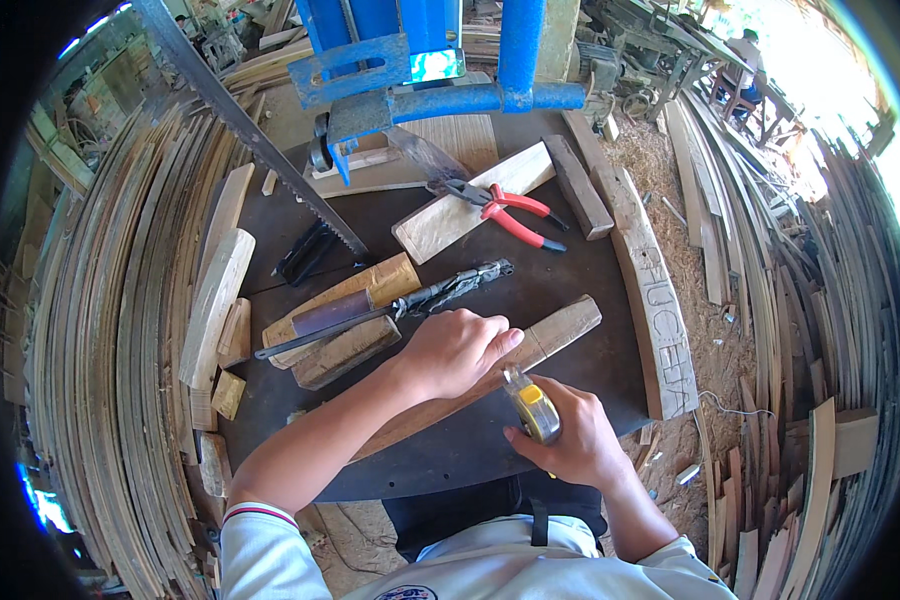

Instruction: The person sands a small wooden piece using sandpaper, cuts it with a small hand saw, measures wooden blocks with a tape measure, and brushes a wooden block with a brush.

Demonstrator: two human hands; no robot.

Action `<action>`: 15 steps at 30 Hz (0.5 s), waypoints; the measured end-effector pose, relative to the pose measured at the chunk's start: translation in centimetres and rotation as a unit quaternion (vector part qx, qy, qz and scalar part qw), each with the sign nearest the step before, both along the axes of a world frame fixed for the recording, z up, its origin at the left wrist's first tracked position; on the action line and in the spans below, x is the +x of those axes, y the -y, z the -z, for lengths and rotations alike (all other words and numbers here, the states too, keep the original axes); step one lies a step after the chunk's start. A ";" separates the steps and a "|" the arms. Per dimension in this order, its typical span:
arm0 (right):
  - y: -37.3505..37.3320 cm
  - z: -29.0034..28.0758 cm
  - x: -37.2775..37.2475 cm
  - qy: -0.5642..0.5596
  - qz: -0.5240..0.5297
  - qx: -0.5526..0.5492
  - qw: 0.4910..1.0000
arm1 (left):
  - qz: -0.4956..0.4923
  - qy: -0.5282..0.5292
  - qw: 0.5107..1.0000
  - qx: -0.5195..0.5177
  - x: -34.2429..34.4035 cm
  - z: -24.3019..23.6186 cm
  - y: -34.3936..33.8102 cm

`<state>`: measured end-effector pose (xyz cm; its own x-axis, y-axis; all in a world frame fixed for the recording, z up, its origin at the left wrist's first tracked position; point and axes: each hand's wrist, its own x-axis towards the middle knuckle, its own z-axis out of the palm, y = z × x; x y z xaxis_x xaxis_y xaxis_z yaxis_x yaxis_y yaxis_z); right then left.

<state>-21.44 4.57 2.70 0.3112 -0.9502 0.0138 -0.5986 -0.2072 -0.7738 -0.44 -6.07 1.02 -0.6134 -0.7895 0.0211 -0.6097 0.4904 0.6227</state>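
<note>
A long wooden strip [560, 328] lies diagonally across the dark saw table, with thin dark lines marked across its far part. My left hand [455, 350] is closed over this strip, thumb toward its marked end; what its fingers hold, if anything, is hidden. In my right hand [580, 435] is a tape measure [533, 408] with a clear case and a yellow button, held just beside the strip's near side. Beyond my left hand lies a long file [345, 330] with a black wrapped handle, resting across wooden blocks [345, 355].
A toothed band saw blade [260, 145] slants down to the table, beside a blue machine guide [450, 100]. Red-handled pliers [515, 215] rest on a pale board [440, 225]. A thick carved beam [655, 320] edges the right side. Stacked wood strips [120, 330] flank the table.
</note>
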 end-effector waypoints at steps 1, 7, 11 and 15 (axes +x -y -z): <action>0.0 0.0 0.0 0.012 0.000 -0.019 1.000 | -0.004 0.000 1.000 -0.003 0.0 0.1 -0.1; 0.4 -0.2 -1.0 0.092 0.036 0.040 0.994 | -0.012 -0.018 1.000 -0.007 0.3 0.6 -0.2; 0.2 1.6 -1.3 0.149 0.083 0.028 0.985 | -0.019 -0.007 0.999 -0.026 0.4 0.2 -0.5; -0.2 3.1 -1.8 0.203 0.111 0.037 0.972 | -0.021 0.014 0.999 -0.025 -0.3 0.0 -0.3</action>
<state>-23.22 4.80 -0.44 0.0823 -0.9964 0.0225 -0.2643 -0.0436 -0.9634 -0.75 -5.80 1.06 -0.5806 -0.8130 0.0451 -0.6471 0.4943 0.5804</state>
